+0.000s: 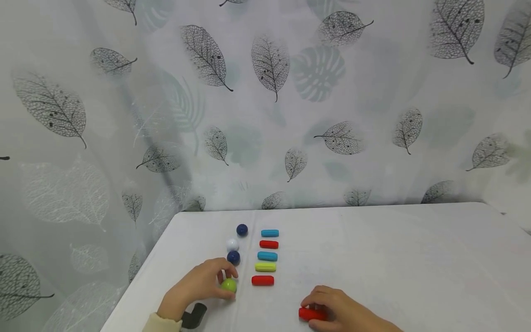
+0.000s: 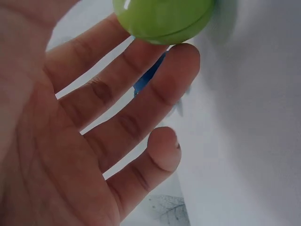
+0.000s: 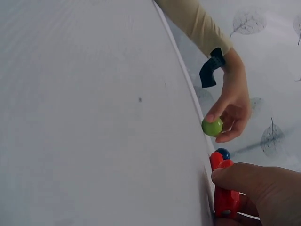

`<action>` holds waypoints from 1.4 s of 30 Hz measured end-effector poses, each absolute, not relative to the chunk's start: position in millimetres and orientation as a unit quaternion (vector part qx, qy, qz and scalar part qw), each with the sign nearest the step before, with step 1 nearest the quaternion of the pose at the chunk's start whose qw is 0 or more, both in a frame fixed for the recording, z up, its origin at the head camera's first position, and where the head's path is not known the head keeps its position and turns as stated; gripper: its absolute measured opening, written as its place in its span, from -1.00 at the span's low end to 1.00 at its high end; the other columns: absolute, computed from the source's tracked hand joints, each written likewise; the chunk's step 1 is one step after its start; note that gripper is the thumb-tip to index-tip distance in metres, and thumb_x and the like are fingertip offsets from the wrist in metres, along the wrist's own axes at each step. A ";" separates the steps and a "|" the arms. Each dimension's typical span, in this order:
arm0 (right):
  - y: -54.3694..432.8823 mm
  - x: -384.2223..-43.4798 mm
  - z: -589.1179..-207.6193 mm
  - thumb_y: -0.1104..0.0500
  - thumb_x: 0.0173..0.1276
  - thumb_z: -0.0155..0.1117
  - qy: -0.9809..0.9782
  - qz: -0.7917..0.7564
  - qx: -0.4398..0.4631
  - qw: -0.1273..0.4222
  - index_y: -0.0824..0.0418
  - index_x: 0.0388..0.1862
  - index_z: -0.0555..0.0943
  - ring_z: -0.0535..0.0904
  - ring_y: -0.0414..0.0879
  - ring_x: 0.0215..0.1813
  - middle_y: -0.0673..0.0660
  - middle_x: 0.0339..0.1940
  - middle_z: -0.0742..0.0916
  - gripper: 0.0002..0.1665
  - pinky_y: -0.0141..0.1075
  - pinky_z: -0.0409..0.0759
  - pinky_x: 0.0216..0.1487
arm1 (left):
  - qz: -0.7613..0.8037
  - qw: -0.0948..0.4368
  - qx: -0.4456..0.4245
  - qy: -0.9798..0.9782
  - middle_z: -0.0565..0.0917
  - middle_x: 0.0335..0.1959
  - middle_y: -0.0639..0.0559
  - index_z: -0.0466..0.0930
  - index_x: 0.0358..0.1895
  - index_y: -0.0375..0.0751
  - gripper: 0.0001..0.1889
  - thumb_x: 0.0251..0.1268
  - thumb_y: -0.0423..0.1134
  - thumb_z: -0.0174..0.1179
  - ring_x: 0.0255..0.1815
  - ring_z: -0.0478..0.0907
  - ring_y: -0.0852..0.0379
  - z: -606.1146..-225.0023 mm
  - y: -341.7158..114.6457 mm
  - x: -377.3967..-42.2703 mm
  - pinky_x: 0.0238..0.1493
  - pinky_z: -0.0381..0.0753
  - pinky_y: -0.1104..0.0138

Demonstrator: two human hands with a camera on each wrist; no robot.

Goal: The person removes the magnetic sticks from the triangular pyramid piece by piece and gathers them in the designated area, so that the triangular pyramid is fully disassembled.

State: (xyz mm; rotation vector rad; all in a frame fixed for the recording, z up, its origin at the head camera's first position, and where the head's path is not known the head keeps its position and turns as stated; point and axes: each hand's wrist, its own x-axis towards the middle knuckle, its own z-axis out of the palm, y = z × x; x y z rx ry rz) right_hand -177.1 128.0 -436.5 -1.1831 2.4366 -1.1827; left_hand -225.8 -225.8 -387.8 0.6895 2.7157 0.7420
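Note:
In the head view my left hand [image 1: 203,280] holds a light green ball [image 1: 228,285] between thumb and fingers, close over the white table. The same ball [image 2: 164,19] shows at the top of the left wrist view, against the fingertips, with the little finger apart from it. Lower right in the head view, my right hand [image 1: 340,310] grips a short red faceted bar [image 1: 312,314] that lies sideways. From the right wrist, the thumb presses along one side of this bar [image 3: 226,200], and the other fingers are mostly hidden behind it.
Beyond the left hand, a dark blue ball [image 1: 233,257], a white ball [image 1: 233,245] and another dark blue ball [image 1: 242,229] form a line. Beside them runs a column of bars: red [image 1: 262,280], yellow [image 1: 265,267], blue [image 1: 267,256], red [image 1: 269,244], blue [image 1: 270,233]. A leaf-patterned curtain [image 1: 249,175] hangs behind.

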 end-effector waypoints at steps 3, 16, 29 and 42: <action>120.4 -176.9 -434.8 0.03 0.37 0.31 0.820 -0.408 -0.387 0.104 0.10 0.01 0.62 0.44 -0.43 -0.20 -0.20 -0.21 0.61 -0.71 -0.47 0.57 -0.20 | 0.258 0.108 0.234 0.931 0.55 -0.34 0.17 0.64 -0.20 -0.08 -0.65 -0.06 -0.12 0.54 -0.41 0.45 0.15 -388.7 -228.3 -228.1 -0.42 0.42 0.38; 81.6 -182.7 -434.0 0.14 0.26 0.41 0.824 -0.453 -0.313 0.131 0.13 -0.08 0.62 0.46 -0.37 -0.29 -0.18 -0.30 0.60 -0.73 -0.49 0.56 -0.23 | 0.278 0.071 0.230 0.930 0.57 -0.25 0.12 0.54 -0.12 -0.16 -0.65 0.08 -0.19 0.46 -0.38 0.47 0.16 -396.2 -238.2 -237.5 -0.40 0.44 0.41; 48.2 -190.2 -432.1 0.17 0.25 0.40 0.831 -0.453 -0.297 0.129 0.08 -0.21 0.60 0.44 -0.35 -0.36 -0.19 -0.39 0.55 -0.83 -0.49 0.52 -0.28 | 0.278 0.062 0.237 0.929 0.59 -0.22 0.14 0.58 -0.12 -0.16 -0.64 0.04 -0.19 0.49 -0.26 0.49 0.15 -399.6 -241.8 -239.0 -0.24 0.55 0.34; 34.5 -197.2 -435.3 0.14 0.26 0.41 0.848 -0.426 -0.295 0.113 0.09 -0.21 0.61 0.38 -0.36 -0.43 -0.16 -0.39 0.51 -0.83 -0.51 0.48 -0.35 | 0.268 0.058 0.214 0.938 0.59 -0.19 0.15 0.59 -0.07 -0.15 -0.61 0.04 -0.16 0.48 -0.23 0.52 0.12 -399.4 -240.2 -235.6 -0.21 0.57 0.31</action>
